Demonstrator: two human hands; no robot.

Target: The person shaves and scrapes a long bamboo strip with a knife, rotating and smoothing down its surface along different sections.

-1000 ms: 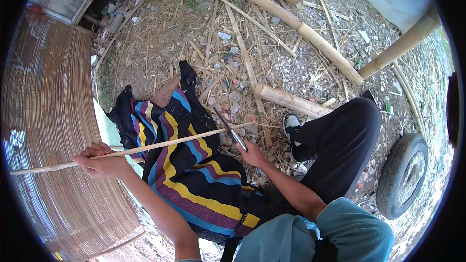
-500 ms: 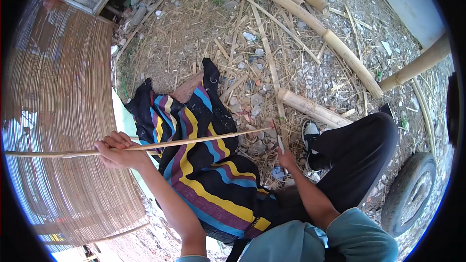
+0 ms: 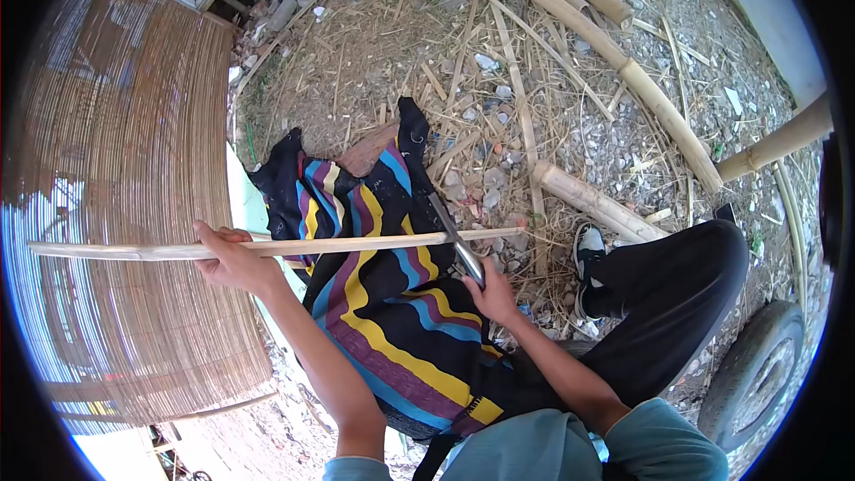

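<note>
My left hand is closed around a long split bamboo strip, which lies nearly level across my lap and reaches past the hand on the left. In my right hand is a knife, gripped by its shiny metal handle. Its dark blade crosses the strip near the right end and appears to touch it, pointing up and away from me. Beneath both hands, a black cloth with yellow, purple and blue stripes covers my lap and leg.
A slatted bamboo screen stands at the left. Thick bamboo poles and a shorter bamboo piece lie on ground littered with stones and shavings. A tyre is at the lower right, beside my bent knee.
My right hand has come up and left, bringing the knife blade across the strip. The strip now shows a wider, paler face. The whole view has shifted slightly.
</note>
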